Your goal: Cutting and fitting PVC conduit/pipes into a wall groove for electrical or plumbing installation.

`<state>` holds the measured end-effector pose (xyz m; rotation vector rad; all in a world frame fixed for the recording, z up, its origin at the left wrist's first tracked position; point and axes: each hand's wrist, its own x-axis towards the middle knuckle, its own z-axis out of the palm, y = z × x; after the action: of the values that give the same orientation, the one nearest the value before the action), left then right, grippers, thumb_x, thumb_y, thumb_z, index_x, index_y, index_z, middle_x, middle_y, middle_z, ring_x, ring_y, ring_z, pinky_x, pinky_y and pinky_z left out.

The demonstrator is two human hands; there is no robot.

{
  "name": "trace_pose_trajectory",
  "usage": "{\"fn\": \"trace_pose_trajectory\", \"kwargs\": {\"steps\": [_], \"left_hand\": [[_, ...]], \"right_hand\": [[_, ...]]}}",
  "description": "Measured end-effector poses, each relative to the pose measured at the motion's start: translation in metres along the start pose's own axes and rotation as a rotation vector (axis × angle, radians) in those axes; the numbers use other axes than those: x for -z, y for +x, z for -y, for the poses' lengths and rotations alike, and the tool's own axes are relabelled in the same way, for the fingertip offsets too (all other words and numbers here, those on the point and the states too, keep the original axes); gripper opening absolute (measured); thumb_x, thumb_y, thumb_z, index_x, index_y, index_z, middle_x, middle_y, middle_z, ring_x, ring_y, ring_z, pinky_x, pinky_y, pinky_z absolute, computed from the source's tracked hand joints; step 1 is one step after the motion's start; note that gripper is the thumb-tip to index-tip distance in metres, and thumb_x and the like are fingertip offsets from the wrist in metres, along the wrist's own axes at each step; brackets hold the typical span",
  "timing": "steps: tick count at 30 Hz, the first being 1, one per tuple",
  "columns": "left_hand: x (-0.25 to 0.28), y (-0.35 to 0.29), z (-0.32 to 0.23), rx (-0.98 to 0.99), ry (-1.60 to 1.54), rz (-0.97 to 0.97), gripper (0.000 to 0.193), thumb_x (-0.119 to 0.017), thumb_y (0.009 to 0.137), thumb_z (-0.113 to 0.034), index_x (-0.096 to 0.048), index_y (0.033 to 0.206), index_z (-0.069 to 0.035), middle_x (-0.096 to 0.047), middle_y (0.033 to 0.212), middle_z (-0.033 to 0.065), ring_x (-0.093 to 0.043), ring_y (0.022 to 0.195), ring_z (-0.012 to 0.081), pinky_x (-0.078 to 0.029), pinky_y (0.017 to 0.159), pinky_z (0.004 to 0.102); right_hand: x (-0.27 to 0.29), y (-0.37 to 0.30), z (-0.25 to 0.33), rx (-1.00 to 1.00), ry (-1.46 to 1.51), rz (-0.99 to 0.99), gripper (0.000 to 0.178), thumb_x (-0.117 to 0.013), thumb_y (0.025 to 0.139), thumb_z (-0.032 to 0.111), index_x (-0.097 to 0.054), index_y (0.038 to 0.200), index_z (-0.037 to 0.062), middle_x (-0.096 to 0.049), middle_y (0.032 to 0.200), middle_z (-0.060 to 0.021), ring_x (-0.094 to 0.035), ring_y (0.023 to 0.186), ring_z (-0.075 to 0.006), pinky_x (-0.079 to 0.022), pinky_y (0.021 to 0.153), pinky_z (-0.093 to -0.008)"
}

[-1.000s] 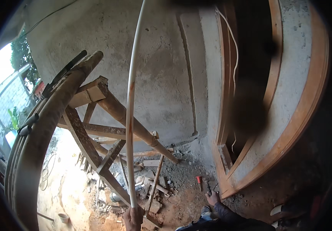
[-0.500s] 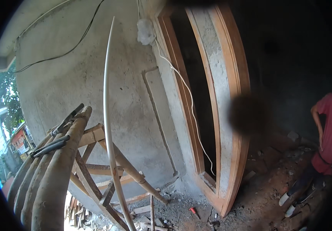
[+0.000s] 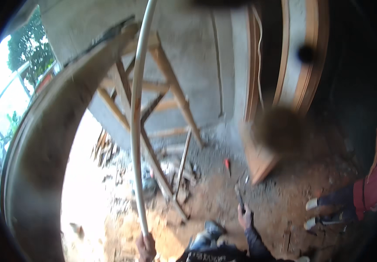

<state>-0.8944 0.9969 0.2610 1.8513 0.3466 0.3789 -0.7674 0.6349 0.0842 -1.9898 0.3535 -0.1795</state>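
**White pipe in the left hand, dark tool in the right**

The left hand [image 3: 146, 248] grips the pipe [image 3: 136, 139] low down, fingers closed around it; the pipe rises, slightly bowed, past the top of the view. It crosses in front of a wooden trestle [image 3: 177, 89]; whether they touch, I cannot tell. The right hand [image 3: 244, 217] has its fingers wrapped around the handle of the tool [image 3: 241, 201], whose far end is blurred. Beyond it, a red-handled piece [image 3: 227, 163] lies on the ground [image 3: 210, 198], near the foot of a wooden frame [image 3: 260, 160]. A thick pole [image 3: 44, 174] curves along the left. At the right is a co-worker [image 3: 371, 187] in a red top.
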Motion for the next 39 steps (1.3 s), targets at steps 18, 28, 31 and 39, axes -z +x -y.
{"fn": "trace_pose_trajectory", "kwargs": {"steps": [18,28,31,39], "left_hand": [[-0.018,-0.164,0.173,0.401,0.341,0.366,0.033,-0.043,0.098,-0.034,-0.054,0.094,-0.003,-0.051,0.061,0.0180,-0.053,0.055,0.0295,-0.040,0.054,0.0398],[-0.070,-0.163,0.241,0.513,0.443,0.375,0.030,-0.047,0.096,-0.035,-0.056,0.105,-0.008,-0.057,0.063,0.0224,-0.059,0.064,0.0407,-0.044,0.060,0.0443],[-0.069,-0.162,0.258,0.620,0.468,0.376,0.034,-0.047,0.095,-0.039,-0.057,0.101,-0.007,-0.058,0.065,0.0228,-0.059,0.066,0.0415,-0.044,0.062,0.0460],[-0.054,-0.173,0.321,0.684,0.571,0.389,0.045,-0.043,0.094,-0.047,-0.059,0.113,-0.009,-0.064,0.076,0.0230,-0.062,0.076,0.0419,-0.048,0.068,0.0479]], "right_hand": [[0.055,-0.182,0.070,0.150,0.119,0.470,0.035,-0.057,0.092,0.018,-0.046,0.121,0.0006,-0.060,0.098,-0.0168,-0.061,0.085,-0.0286,-0.048,0.074,-0.0341],[-0.019,-0.192,0.004,0.057,0.036,0.843,0.037,-0.051,0.094,0.016,-0.049,0.129,0.0030,-0.060,0.118,-0.0219,-0.057,0.112,-0.0356,-0.046,0.091,-0.0374],[-0.041,-0.193,0.007,0.099,-0.110,0.926,0.040,-0.050,0.094,0.014,-0.046,0.132,0.0038,-0.058,0.120,-0.0228,-0.056,0.113,-0.0357,-0.046,0.091,-0.0381],[-0.111,-0.207,-0.006,-0.045,-0.264,1.170,0.040,-0.048,0.096,0.018,-0.046,0.135,0.0119,-0.057,0.121,-0.0236,-0.054,0.113,-0.0409,-0.045,0.092,-0.0417]]}}
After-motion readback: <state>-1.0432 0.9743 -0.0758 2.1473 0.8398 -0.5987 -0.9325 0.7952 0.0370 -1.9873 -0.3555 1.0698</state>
